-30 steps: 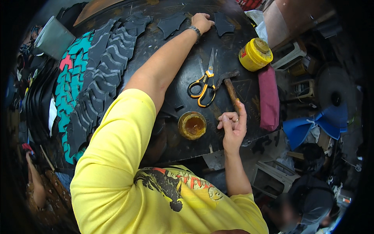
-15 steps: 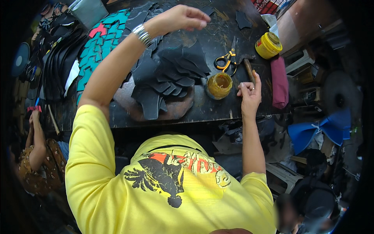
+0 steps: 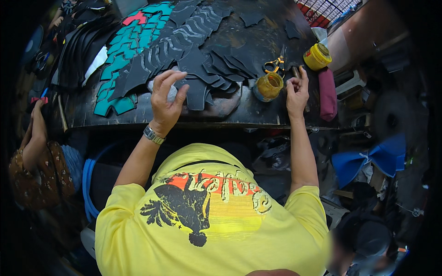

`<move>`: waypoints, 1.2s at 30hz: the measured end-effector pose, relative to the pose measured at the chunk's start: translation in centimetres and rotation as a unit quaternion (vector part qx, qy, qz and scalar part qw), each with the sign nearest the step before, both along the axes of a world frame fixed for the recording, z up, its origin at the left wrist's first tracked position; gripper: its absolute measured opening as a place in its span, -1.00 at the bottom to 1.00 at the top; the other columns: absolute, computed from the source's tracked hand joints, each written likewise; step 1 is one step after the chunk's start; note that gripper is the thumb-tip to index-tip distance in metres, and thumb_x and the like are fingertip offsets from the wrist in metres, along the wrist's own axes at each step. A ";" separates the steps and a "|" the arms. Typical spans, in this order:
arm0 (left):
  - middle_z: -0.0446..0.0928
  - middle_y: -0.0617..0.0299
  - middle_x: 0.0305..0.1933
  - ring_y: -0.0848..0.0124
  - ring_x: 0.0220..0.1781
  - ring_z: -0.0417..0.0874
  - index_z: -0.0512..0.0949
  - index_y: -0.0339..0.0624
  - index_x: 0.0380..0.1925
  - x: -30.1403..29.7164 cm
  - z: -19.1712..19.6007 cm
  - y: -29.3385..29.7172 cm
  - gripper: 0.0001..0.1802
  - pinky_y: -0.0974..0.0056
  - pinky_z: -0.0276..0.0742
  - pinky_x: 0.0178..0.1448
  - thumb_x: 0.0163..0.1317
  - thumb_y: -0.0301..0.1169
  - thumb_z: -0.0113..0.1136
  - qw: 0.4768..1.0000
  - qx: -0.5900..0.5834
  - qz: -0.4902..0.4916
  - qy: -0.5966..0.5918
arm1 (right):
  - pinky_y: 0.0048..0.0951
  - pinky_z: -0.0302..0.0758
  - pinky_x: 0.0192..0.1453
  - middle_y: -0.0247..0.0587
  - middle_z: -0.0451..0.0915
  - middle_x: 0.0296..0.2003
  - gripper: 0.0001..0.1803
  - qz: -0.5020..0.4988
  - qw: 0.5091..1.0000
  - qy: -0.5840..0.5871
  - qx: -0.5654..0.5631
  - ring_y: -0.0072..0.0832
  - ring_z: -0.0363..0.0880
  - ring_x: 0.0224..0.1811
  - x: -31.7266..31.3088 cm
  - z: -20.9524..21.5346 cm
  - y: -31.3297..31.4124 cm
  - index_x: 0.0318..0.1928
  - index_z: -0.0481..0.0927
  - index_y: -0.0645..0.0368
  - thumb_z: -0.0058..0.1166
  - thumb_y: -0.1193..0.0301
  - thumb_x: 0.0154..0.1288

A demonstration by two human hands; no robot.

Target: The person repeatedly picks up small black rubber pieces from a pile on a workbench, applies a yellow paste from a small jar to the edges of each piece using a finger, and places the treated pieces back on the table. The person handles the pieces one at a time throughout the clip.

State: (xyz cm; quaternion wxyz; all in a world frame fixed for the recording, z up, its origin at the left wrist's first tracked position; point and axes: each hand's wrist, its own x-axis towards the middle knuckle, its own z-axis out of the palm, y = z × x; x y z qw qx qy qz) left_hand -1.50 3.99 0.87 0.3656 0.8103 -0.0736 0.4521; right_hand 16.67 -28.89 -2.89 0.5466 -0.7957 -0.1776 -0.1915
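My left hand, with a metal-banded watch at the wrist, is raised near the table's front edge with its fingers curved and apart. Nothing shows in it. Just beyond lies a pile of flat black cut pieces, partly on a rounded slab. Overlapping black pieces with shiny curved bands run away from me. My right hand has its index finger stretched up, the tip yellowish, and its other fingers bent; I see nothing held. Beside it are an open jar of amber paste and a wooden handle, partly hidden.
Overlapping teal pieces lie at left, one red piece among them. Orange-handled scissors, a yellow tub and a maroon roll are at right. Another person's arm shows at far left.
My left hand has come back from the far side of the black pieces to the front edge. The banded row its arm covered now shows. My right hand stays beside the jar; the view has shifted.
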 end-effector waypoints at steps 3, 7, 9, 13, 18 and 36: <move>0.47 0.10 0.12 0.25 0.12 0.51 0.56 -0.15 0.05 0.1 -2.3 0.5 -0.62 0.23 0.43 0.14 0.21 -0.42 0.31 0.996 -0.059 0.048 0.042 | -0.38 0.49 -0.05 -0.27 0.58 -0.21 -0.30 -0.083 0.971 -0.117 -0.193 -0.42 0.52 -0.19 1.3 0.5 -0.2 0.36 0.33 0.02 0.13 0.62 0.18; 0.50 0.11 0.07 0.21 0.11 0.52 0.57 -0.16 0.02 0.7 -3.3 0.9 -0.67 0.23 0.43 0.15 0.24 -0.40 0.27 0.993 -0.077 0.057 0.064 | -0.17 0.37 0.19 -0.13 0.59 -0.09 -0.27 -0.151 0.936 -0.118 -0.295 -0.14 0.45 0.04 2.8 0.1 -1.0 0.36 0.34 0.02 0.08 0.63 0.12; 0.53 0.11 0.03 0.20 0.11 0.53 0.59 -0.17 -0.02 0.8 -3.3 1.0 -0.70 0.23 0.44 0.13 0.23 -0.41 0.27 0.996 -0.032 0.057 0.068 | -0.17 0.39 0.13 -0.13 0.59 -0.12 -0.31 -0.145 0.938 -0.131 -0.285 -0.13 0.47 -0.02 3.2 -0.1 -1.7 0.34 0.36 0.04 -0.01 0.68 0.15; 0.58 0.16 -0.12 0.21 -0.02 0.59 0.66 -0.17 -0.21 0.5 -3.1 0.8 -0.84 0.23 0.48 0.06 0.20 -0.45 0.27 0.992 -0.018 0.020 0.124 | -0.16 0.40 0.11 -0.11 0.59 -0.13 -0.32 -0.152 0.936 -0.125 -0.291 -0.11 0.48 -0.04 3.5 -0.4 -3.2 0.32 0.38 0.05 -0.08 0.73 0.15; 0.58 0.17 -0.15 0.21 -0.05 0.60 0.66 -0.17 -0.24 0.4 -2.9 0.6 -0.86 0.22 0.49 0.03 0.19 -0.46 0.28 0.993 -0.024 0.026 0.115 | -0.17 0.40 0.10 -0.11 0.59 -0.12 -0.37 -0.171 0.922 -0.123 -0.326 -0.12 0.48 -0.03 3.3 0.2 -4.1 0.28 0.41 0.07 -0.05 0.70 0.16; 0.58 0.17 -0.16 0.25 -0.09 0.62 0.67 -0.19 -0.24 0.3 -2.7 0.8 -0.87 0.26 0.50 0.00 0.18 -0.50 0.28 0.990 -0.032 0.012 0.135 | -0.07 0.53 0.02 0.11 0.65 -0.07 -0.10 -0.090 0.839 0.065 -0.533 0.04 0.63 0.00 5.1 5.1 3.8 0.34 0.34 -0.04 0.19 -0.25 0.09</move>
